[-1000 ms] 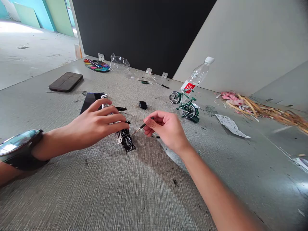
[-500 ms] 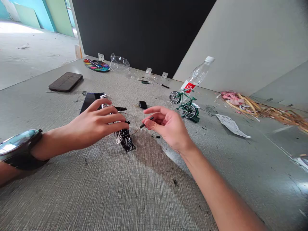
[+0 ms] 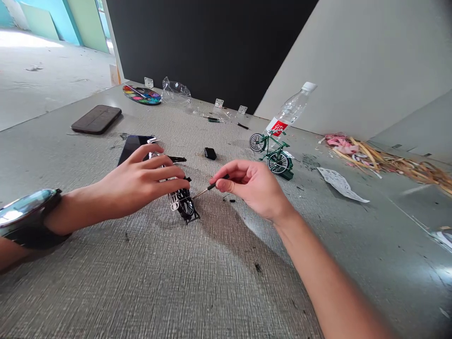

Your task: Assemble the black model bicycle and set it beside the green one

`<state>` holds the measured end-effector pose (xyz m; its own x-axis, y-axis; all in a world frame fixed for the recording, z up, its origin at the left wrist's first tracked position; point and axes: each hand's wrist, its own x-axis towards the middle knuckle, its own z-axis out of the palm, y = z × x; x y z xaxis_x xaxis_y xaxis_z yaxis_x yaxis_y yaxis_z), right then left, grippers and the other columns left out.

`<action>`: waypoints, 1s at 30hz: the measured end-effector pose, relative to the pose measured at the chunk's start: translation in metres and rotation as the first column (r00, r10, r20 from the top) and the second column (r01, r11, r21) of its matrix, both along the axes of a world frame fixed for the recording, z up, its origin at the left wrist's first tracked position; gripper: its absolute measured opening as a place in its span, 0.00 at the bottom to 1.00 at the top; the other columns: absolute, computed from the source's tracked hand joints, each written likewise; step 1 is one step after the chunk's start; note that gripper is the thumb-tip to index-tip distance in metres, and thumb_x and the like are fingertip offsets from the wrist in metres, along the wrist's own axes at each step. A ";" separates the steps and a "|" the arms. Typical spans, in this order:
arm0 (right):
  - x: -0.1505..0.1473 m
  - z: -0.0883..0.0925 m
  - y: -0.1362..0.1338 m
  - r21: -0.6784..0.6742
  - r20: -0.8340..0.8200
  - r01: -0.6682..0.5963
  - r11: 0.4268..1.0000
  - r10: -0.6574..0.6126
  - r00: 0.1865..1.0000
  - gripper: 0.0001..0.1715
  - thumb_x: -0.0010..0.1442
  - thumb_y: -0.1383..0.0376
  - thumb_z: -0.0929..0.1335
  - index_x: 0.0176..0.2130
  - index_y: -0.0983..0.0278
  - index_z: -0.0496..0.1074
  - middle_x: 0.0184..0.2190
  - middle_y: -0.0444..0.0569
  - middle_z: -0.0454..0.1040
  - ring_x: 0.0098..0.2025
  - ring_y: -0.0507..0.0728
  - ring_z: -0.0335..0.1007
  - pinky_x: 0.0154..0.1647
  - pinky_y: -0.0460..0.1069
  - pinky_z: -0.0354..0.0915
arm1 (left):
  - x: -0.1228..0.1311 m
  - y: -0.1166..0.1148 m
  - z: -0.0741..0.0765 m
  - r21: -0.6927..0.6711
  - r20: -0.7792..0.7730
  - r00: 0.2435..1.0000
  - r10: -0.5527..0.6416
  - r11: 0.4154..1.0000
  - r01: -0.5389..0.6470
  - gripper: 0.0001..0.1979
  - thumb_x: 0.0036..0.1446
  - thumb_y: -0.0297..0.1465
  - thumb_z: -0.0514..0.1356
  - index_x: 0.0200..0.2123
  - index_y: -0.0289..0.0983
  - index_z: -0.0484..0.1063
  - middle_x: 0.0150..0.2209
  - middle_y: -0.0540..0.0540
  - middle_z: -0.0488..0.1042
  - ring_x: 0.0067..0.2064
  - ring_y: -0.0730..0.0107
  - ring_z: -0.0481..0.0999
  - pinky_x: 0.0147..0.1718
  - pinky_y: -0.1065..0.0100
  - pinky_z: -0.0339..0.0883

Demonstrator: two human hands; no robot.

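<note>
A small black and white model bicycle [image 3: 186,207] stands on the textured table, its wheel end towards me. My left hand [image 3: 148,179] is closed over the bicycle's frame from above and hides much of it. Between thumb and fingers, my right hand [image 3: 252,186] pinches a small screwdriver [image 3: 212,185] with a dark handle. Its thin shaft points left, and the tip reaches the area by the bicycle's wheel; whether it touches a screw is too small to tell.
Beyond my hands lie a dark phone [image 3: 131,146] and a small black box [image 3: 210,153]. A green model bicycle [image 3: 271,153] stands by a plastic bottle [image 3: 291,108] at right, near a paper sheet [image 3: 341,183]. Farther back are a paint palette [image 3: 151,100] and a brown case [image 3: 97,118].
My right hand has shifted slightly right and down, its fingers curling closer around the screwdriver handle. My left hand and the model bicycle stay nearly in place.
</note>
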<state>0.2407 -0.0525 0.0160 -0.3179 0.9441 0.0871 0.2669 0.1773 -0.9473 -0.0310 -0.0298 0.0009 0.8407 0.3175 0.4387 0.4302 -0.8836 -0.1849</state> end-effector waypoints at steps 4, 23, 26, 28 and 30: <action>-0.001 -0.001 -0.001 0.033 0.015 0.044 0.999 -0.044 0.999 0.16 0.50 0.55 0.77 0.34 0.63 0.77 0.30 0.47 0.79 0.30 0.52 0.73 0.31 0.48 0.69 | 0.000 0.000 0.000 0.001 -0.008 1.000 -0.001 1.000 0.001 0.17 0.68 0.25 0.51 0.52 0.47 0.72 0.50 0.47 0.79 0.47 0.61 0.76 0.59 0.51 0.54; -0.002 -0.006 0.000 -0.021 -0.099 -0.029 0.999 0.027 0.995 0.18 0.55 0.62 0.74 0.43 0.60 0.66 0.38 0.47 0.81 0.40 0.54 0.78 0.43 0.51 0.71 | 0.000 -0.001 0.001 -0.016 0.008 1.000 0.000 1.000 0.000 0.17 0.67 0.24 0.51 0.51 0.47 0.73 0.49 0.47 0.79 0.47 0.60 0.76 0.59 0.50 0.54; -0.004 -0.008 -0.001 -0.057 -0.151 -0.041 0.998 0.031 0.988 0.17 0.56 0.62 0.74 0.42 0.60 0.65 0.38 0.48 0.81 0.40 0.53 0.77 0.44 0.51 0.71 | 0.001 -0.001 0.001 -0.039 0.009 1.000 -0.001 0.999 0.001 0.17 0.67 0.25 0.52 0.51 0.48 0.73 0.49 0.48 0.79 0.48 0.61 0.76 0.60 0.50 0.53; -0.005 -0.010 0.000 -0.052 -0.136 -0.026 0.998 0.019 0.991 0.15 0.56 0.61 0.74 0.41 0.61 0.67 0.38 0.48 0.81 0.39 0.53 0.77 0.43 0.50 0.71 | 0.001 -0.001 0.001 -0.047 0.009 1.000 0.001 0.999 -0.001 0.16 0.67 0.25 0.52 0.52 0.47 0.73 0.49 0.48 0.79 0.48 0.60 0.76 0.60 0.49 0.53; -0.007 -0.012 0.001 -0.017 -0.090 0.002 1.000 -0.004 0.996 0.13 0.56 0.59 0.74 0.39 0.62 0.71 0.36 0.48 0.80 0.37 0.52 0.76 0.42 0.50 0.71 | 0.001 0.000 0.000 -0.047 0.009 1.000 0.003 0.999 -0.003 0.17 0.67 0.25 0.52 0.52 0.47 0.72 0.49 0.48 0.79 0.48 0.60 0.75 0.60 0.49 0.53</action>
<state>0.2336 -0.0513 0.0041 -0.3067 0.9466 0.0997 0.1811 0.1609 -0.9702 -0.0304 -0.0302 0.0009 0.8356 0.3406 0.4309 0.4345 -0.8898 -0.1394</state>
